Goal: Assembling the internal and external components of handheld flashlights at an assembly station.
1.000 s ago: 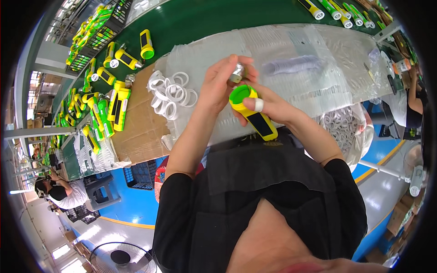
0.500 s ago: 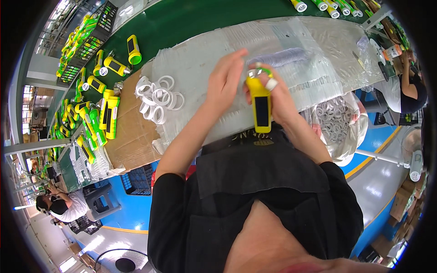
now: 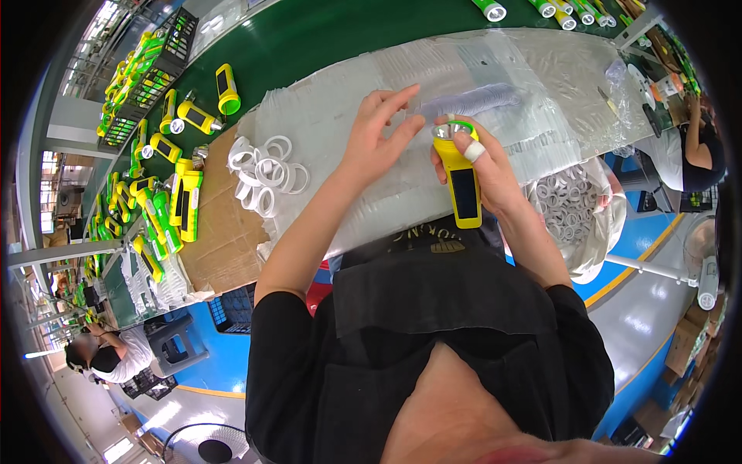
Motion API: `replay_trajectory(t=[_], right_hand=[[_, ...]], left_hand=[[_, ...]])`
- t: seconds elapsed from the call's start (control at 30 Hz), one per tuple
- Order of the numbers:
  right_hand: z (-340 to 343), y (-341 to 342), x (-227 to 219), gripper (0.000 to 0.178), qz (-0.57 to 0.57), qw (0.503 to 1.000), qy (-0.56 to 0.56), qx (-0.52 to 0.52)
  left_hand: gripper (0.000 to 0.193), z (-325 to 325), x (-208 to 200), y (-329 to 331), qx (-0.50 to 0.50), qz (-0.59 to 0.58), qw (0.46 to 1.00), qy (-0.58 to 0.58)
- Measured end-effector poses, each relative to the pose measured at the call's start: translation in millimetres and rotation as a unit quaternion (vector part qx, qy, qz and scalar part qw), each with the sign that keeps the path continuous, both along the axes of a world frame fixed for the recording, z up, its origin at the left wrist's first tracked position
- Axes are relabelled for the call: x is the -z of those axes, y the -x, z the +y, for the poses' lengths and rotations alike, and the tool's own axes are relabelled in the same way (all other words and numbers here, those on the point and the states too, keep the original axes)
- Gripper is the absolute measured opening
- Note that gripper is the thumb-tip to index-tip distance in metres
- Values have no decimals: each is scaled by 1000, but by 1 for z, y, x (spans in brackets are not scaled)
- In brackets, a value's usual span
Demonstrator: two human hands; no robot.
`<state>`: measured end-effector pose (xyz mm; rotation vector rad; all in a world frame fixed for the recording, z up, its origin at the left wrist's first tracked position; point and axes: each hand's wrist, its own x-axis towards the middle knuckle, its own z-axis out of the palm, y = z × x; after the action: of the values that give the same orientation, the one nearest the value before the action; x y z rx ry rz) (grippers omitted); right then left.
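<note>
My right hand is wrapped around a yellow flashlight with a dark panel on its side. The flashlight's clear lens end, rimmed in green, points away from me, and a white band circles my thumb. To its left, my left hand hovers over the plastic-covered work surface, fingers apart and holding nothing. Just beyond the lens end lies a long row of thin clear discs. Left of my left hand, a loose heap of white rings rests on the plastic and cardboard.
Many yellow and green flashlights crowd the left side, with a filled black crate behind. A green conveyor belt carries more flashlights at the far edge. A bag of white rings hangs at right. Co-workers sit at both sides.
My right hand has shifted right with the flashlight. My left hand's fingers have spread and its thumb now shows apart. On the far belt, a flashlight has moved left.
</note>
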<state>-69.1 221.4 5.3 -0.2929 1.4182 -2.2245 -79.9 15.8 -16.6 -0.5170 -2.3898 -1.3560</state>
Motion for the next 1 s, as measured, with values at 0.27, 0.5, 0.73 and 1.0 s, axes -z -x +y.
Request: replay_trajectory(t=[0.27,0.5,0.73,1.0], right_hand=[[-49,-1,-12,34,47,991,-26,-125],[-84,-2,-7,33,29,980,5,-197],[-111,26,-10,29,135,979,64,-135],[-121,50,10,30,203,977,33,-57]], left_hand=[[44,-17,-16,-52,16,58,998,-14],[34,-37,-15,-58,-24,87,995,-35],[38,-73,-27,-47,-120,124,983,-56],[28,-142,-30,-40,-251,-185,791,526]])
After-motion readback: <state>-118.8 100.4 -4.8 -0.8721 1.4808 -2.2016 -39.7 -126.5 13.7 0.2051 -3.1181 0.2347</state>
